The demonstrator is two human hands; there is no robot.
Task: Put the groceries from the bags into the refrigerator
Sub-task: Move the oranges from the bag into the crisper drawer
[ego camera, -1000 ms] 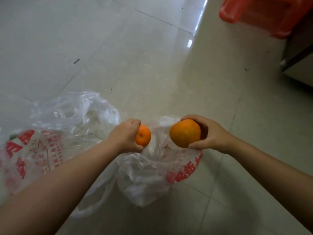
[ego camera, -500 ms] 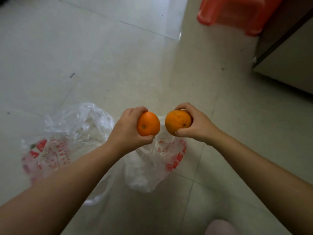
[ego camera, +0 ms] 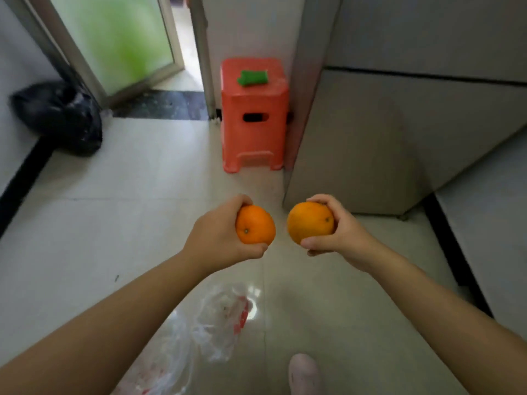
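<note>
Plastic bag (ego camera: 219, 323) on floor (ego camera: 114, 223) below arms, blurred, lower end cut off; contents unreadable. Refrigerator (ego camera: 399, 124) at right, doors shut, top out of frame. Left hand (ego camera: 219, 235) wraps left orange (ego camera: 255, 225); right hand (ego camera: 339, 229) wraps right orange (ego camera: 309, 222). Oranges near, apart, raised before refrigerator's corner. Green item (ego camera: 252, 77) on red stool (ego camera: 253, 115), unidentifiable.

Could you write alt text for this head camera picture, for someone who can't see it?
Each hand, left hand and right hand, holds an orange above a tiled floor; a closed grey refrigerator and red stool ahead.
</note>
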